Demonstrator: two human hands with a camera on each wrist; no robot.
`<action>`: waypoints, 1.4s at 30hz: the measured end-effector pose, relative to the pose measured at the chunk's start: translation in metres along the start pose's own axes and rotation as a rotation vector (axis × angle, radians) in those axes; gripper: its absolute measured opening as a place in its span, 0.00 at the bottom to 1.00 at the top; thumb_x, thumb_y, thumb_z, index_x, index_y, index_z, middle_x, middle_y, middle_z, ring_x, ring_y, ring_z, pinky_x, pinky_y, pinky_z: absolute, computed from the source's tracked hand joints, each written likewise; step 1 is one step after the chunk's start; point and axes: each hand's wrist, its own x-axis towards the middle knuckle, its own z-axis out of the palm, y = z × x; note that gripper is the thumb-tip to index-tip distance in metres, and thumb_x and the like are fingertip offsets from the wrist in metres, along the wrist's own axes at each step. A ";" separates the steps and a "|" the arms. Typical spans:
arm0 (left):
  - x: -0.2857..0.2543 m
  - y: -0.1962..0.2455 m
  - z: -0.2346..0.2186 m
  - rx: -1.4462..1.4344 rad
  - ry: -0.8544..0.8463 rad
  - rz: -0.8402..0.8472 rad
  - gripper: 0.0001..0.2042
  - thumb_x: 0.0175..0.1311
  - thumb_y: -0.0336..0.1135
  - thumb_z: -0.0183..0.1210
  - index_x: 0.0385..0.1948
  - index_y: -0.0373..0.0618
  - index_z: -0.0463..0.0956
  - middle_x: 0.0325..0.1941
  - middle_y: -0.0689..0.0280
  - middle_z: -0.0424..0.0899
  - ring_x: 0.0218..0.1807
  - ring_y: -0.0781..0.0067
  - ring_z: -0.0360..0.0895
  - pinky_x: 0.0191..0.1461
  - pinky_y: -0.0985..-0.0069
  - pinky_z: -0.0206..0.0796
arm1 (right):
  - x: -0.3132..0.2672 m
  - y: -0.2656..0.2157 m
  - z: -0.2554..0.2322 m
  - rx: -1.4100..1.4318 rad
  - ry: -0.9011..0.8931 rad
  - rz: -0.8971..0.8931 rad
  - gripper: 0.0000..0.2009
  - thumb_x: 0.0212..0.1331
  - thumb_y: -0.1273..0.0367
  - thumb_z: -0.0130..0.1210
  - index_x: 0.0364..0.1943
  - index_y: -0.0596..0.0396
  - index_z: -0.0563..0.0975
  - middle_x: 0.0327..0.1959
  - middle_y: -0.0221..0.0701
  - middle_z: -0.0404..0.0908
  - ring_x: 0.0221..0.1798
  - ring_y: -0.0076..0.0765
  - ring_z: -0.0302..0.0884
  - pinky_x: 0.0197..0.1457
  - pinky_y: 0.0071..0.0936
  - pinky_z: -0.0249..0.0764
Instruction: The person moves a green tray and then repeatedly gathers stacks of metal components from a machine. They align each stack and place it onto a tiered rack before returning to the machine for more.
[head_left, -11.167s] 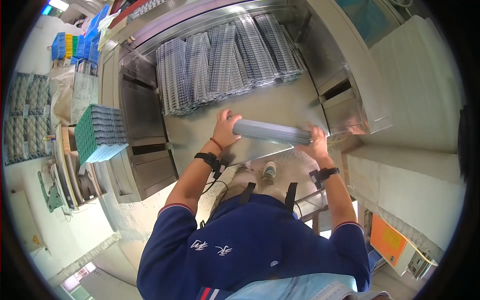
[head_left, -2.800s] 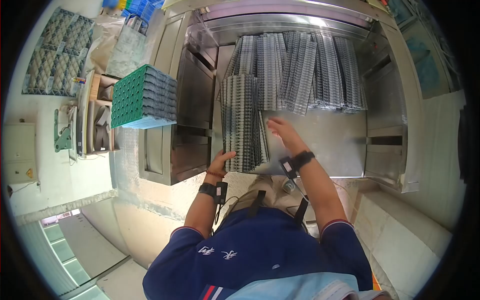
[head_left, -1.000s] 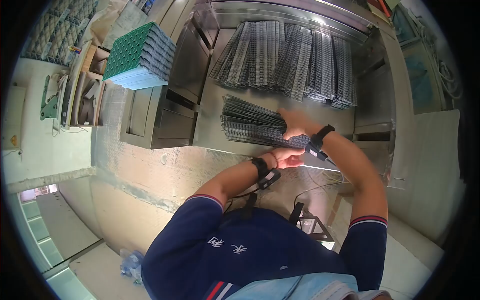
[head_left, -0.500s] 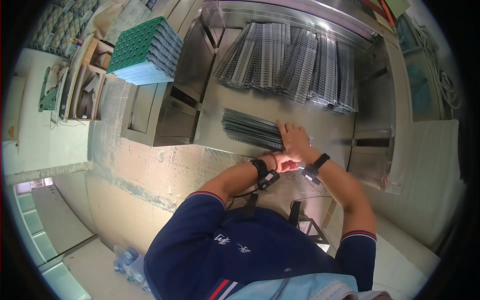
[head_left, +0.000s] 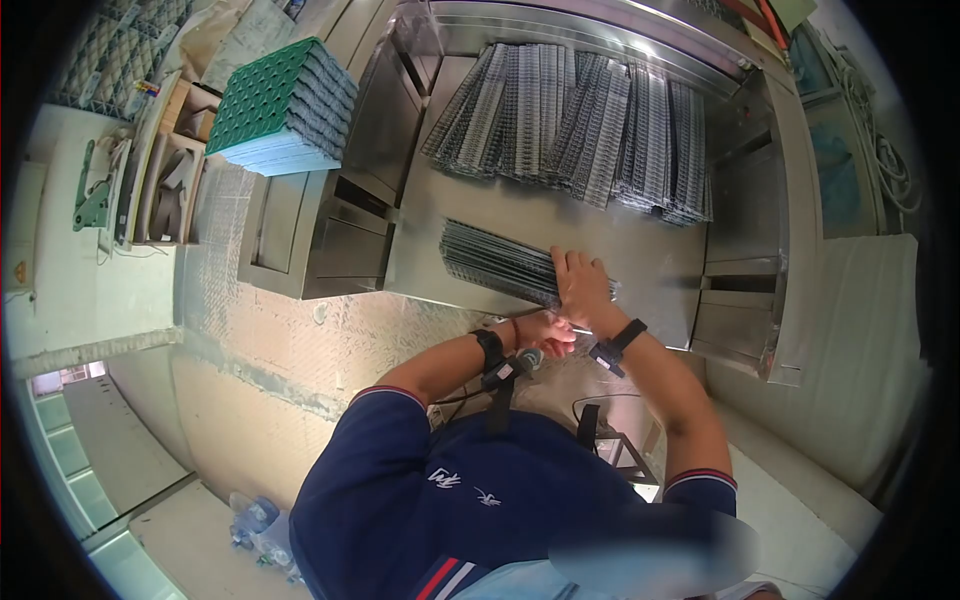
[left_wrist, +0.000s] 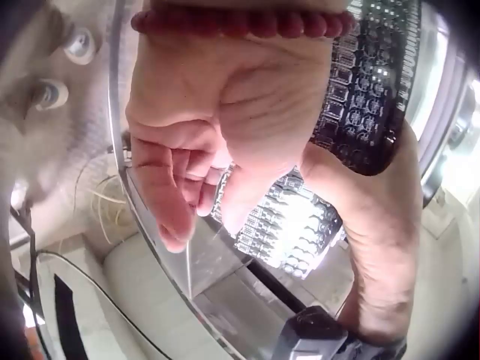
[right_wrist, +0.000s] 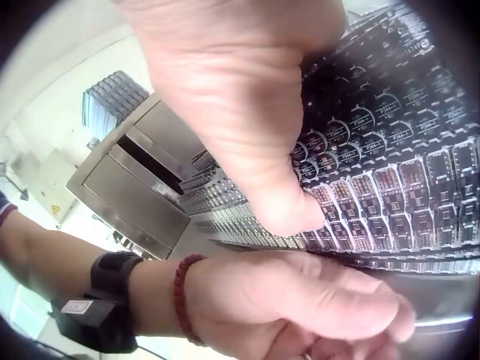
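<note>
A bundle of thin dark circuit-board strips (head_left: 497,262) lies slantwise near the front of the metal table. The right hand (head_left: 588,292) grips its right end from above; in the right wrist view the thumb of the right hand (right_wrist: 255,112) presses on the printed strips (right_wrist: 375,187). Just below that end, at the table's front edge, is the left hand (head_left: 543,332), its fingers loosely curled with nothing visible in them. The left wrist view shows the left palm (left_wrist: 225,112) close beside the strips (left_wrist: 360,97) and the right hand (left_wrist: 382,217); whether it touches the strips cannot be told.
Several rows of similar strips (head_left: 570,120) lie fanned along the back of the metal table (head_left: 650,245). Raised metal sides (head_left: 745,220) flank it. A stack of green and blue trays (head_left: 285,110) stands on the left side, beside a wooden shelf (head_left: 175,170).
The bundle, earlier upright in the head view, now lies slantwise. The right hand has moved onto its right end, and its fanned strips are drawn closer together. The left hand has shifted slightly left.
</note>
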 end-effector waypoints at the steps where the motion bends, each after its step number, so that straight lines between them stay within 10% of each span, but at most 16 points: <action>1: -0.003 -0.003 -0.007 0.000 0.003 -0.003 0.14 0.58 0.40 0.58 0.39 0.40 0.73 0.33 0.63 0.80 0.27 0.78 0.77 0.26 0.87 0.68 | 0.000 -0.001 0.002 -0.014 0.055 -0.008 0.42 0.30 0.67 0.64 0.58 0.56 0.58 0.42 0.37 0.71 0.48 0.39 0.68 0.47 0.35 0.64; 5: -0.053 0.003 -0.023 0.208 0.167 -0.041 0.10 0.51 0.39 0.60 0.28 0.43 0.77 0.24 0.66 0.80 0.25 0.78 0.77 0.28 0.82 0.69 | -0.005 -0.005 0.003 -0.038 -0.005 -0.001 0.37 0.36 0.68 0.61 0.58 0.56 0.59 0.42 0.37 0.70 0.47 0.40 0.68 0.47 0.35 0.63; 7: -0.085 0.014 -0.031 0.897 0.573 0.408 0.12 0.46 0.41 0.64 0.26 0.42 0.76 0.22 0.64 0.79 0.22 0.73 0.76 0.27 0.76 0.68 | -0.010 -0.007 0.016 -0.077 0.099 -0.018 0.34 0.42 0.69 0.56 0.59 0.56 0.59 0.42 0.37 0.70 0.47 0.40 0.67 0.47 0.36 0.63; 9: -0.122 0.036 -0.022 1.037 0.908 0.317 0.16 0.42 0.43 0.67 0.27 0.41 0.76 0.25 0.63 0.79 0.25 0.65 0.76 0.30 0.71 0.68 | -0.017 -0.011 0.022 -0.117 0.128 -0.041 0.36 0.41 0.68 0.58 0.60 0.57 0.59 0.42 0.38 0.70 0.46 0.41 0.67 0.46 0.35 0.63; 12: -0.160 0.065 -0.024 1.244 1.143 0.179 0.25 0.35 0.45 0.71 0.36 0.43 0.73 0.39 0.59 0.78 0.41 0.57 0.75 0.41 0.67 0.67 | -0.021 -0.011 0.036 -0.146 0.218 -0.073 0.38 0.41 0.68 0.59 0.61 0.57 0.58 0.42 0.38 0.69 0.45 0.41 0.67 0.45 0.34 0.62; 14: -0.166 0.063 -0.041 1.338 1.305 0.570 0.37 0.30 0.44 0.71 0.48 0.44 0.66 0.52 0.54 0.69 0.55 0.52 0.65 0.51 0.62 0.62 | -0.022 -0.013 0.037 -0.131 0.278 -0.079 0.37 0.41 0.69 0.57 0.62 0.57 0.57 0.42 0.38 0.69 0.44 0.40 0.67 0.44 0.34 0.62; 23: -0.135 0.080 -0.092 1.697 0.890 0.376 0.49 0.21 0.41 0.74 0.57 0.50 0.58 0.56 0.54 0.61 0.63 0.46 0.53 0.67 0.48 0.42 | -0.013 -0.007 0.023 -0.077 0.164 0.024 0.41 0.39 0.71 0.59 0.64 0.51 0.55 0.40 0.36 0.71 0.42 0.39 0.69 0.41 0.33 0.64; 35: -0.138 0.082 -0.105 1.482 0.870 0.451 0.42 0.21 0.41 0.74 0.51 0.51 0.65 0.56 0.51 0.59 0.59 0.43 0.55 0.61 0.54 0.56 | -0.042 -0.005 0.014 0.100 0.092 0.177 0.48 0.33 0.57 0.68 0.64 0.47 0.55 0.56 0.39 0.64 0.61 0.44 0.60 0.62 0.50 0.54; 42: -0.142 0.087 -0.093 1.554 0.951 0.522 0.43 0.19 0.38 0.74 0.51 0.48 0.66 0.58 0.49 0.56 0.62 0.43 0.51 0.63 0.57 0.54 | -0.074 0.031 0.036 0.169 0.384 0.018 0.24 0.44 0.65 0.61 0.50 0.48 0.70 0.50 0.32 0.71 0.57 0.43 0.65 0.60 0.46 0.60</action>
